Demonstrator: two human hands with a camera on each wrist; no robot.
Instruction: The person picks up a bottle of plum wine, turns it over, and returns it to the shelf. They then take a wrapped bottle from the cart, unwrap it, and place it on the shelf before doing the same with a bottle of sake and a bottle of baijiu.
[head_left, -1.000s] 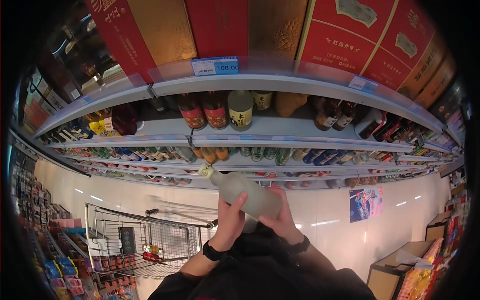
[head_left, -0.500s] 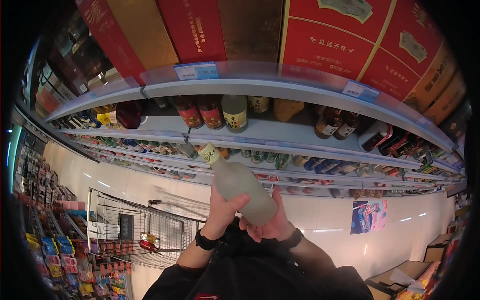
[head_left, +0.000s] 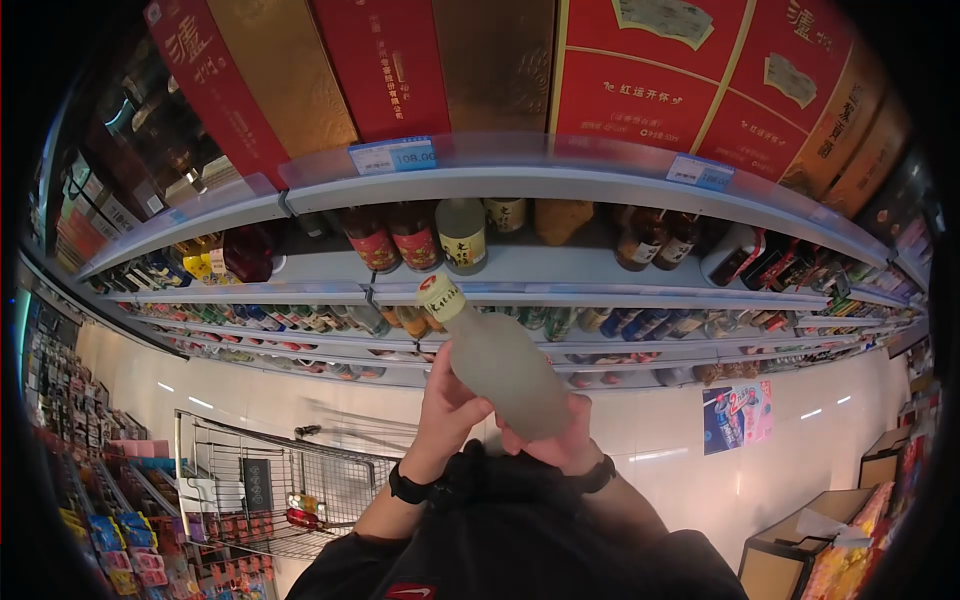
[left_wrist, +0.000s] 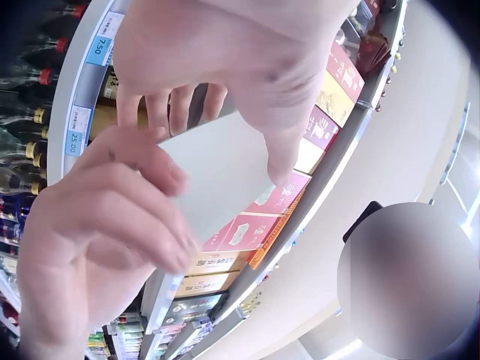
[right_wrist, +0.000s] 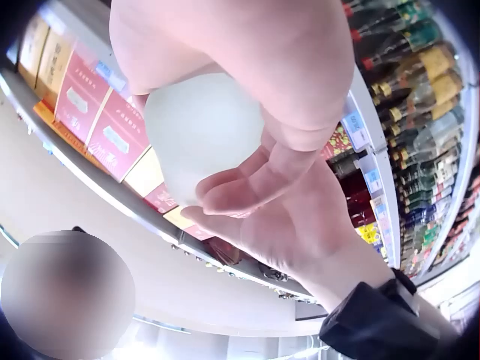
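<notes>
Both hands, left hand (head_left: 450, 400) and right hand (head_left: 555, 440), grip the bottle (head_left: 500, 365), raised before the shelf (head_left: 560, 270), not yet placed

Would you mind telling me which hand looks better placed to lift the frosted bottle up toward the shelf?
Probably the right hand: it cups the bottle's base from below, while the left hand grips its side.

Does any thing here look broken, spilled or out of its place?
Nothing stands out. The frosted bottle is whole and capped, tilted between the left hand and right hand; shelf bottles stand upright.
</notes>
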